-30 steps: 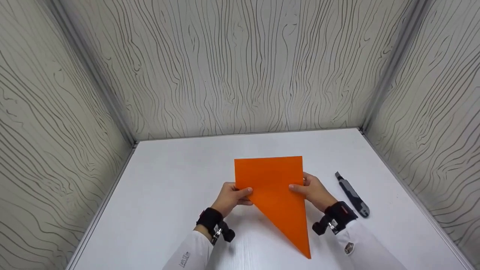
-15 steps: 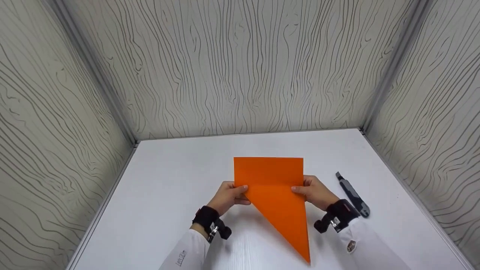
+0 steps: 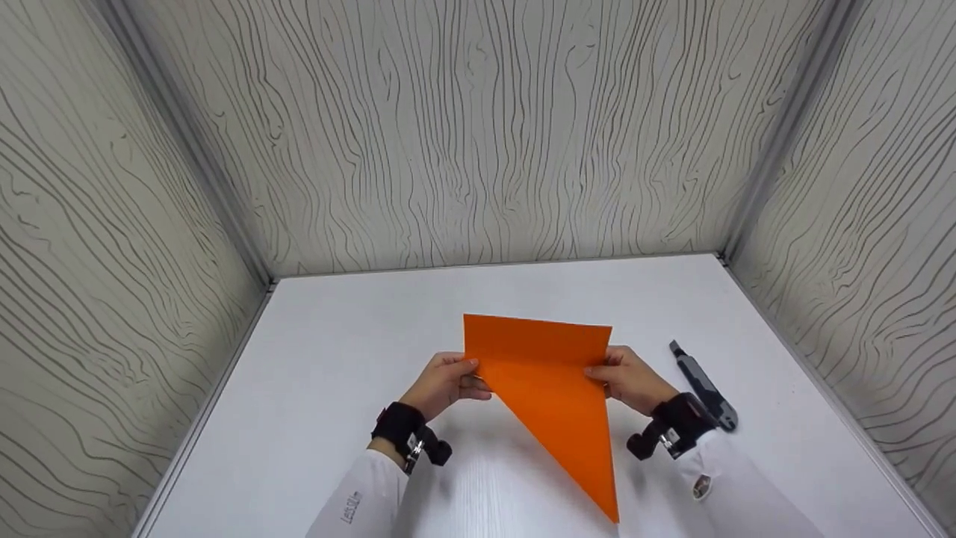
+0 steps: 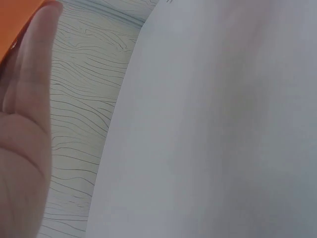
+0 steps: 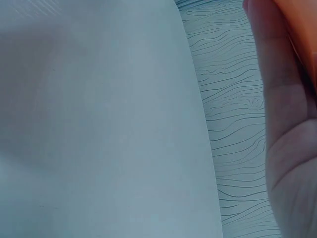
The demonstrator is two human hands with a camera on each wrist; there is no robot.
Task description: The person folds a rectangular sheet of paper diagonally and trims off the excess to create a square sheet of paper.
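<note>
**Orange paper [image 3: 545, 403] pinched by both hands**

In the head view, your left hand [image 3: 446, 382] pinches the paper's left edge and your right hand [image 3: 631, 379] its right edge, thumbs on the near face. The paper is over the white table [image 3: 358, 336], its pointed end towards you. A utility knife [image 3: 702, 382] lies beside your right hand.

In the left wrist view, your fingers meet the paper at the upper left.

In the right wrist view, they meet it at the upper right.

head: above, facing forward-down | wrists: close, alongside hands [image 4: 25, 129] [image 5: 291, 124] | all share: orange sheet [image 3: 551, 392]
</note>
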